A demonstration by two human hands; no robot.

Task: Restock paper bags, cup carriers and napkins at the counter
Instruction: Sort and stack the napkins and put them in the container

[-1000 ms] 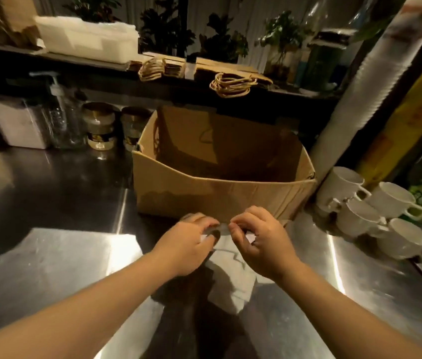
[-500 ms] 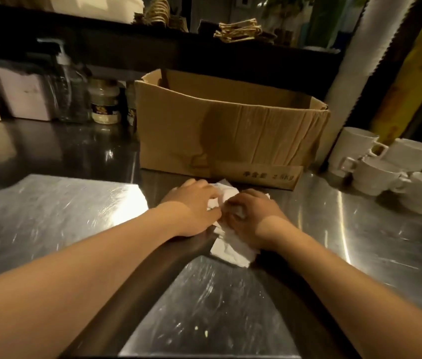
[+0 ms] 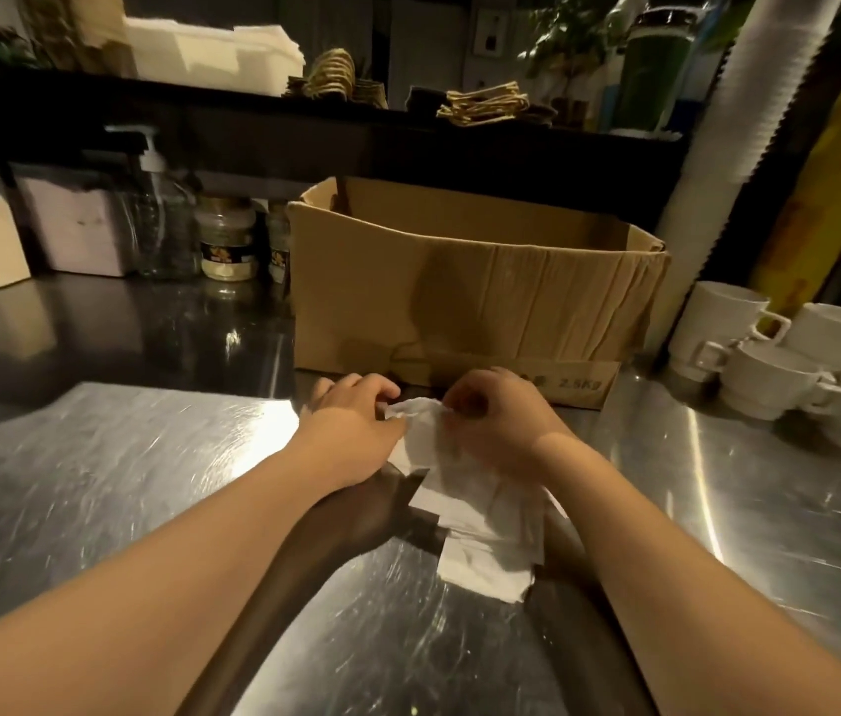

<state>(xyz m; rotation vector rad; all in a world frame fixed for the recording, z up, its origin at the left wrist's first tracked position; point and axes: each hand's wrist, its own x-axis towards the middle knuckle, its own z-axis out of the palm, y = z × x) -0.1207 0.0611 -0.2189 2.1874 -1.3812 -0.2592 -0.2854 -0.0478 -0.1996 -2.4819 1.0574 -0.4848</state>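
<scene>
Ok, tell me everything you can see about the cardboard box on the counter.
The cardboard box is plain brown corrugated card, wide and low, open at the top, with what it holds hidden from this angle. Its front wall is creased and dented, with faint dark print near the lower right corner. It stands upright on the steel counter, just behind both hands and the white napkins they handle. White cups sit apart to its right, jars to its left.

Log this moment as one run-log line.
both hands pinch napkins | left hand | right hand | napkins on steel counter | cardboard box behind
</scene>
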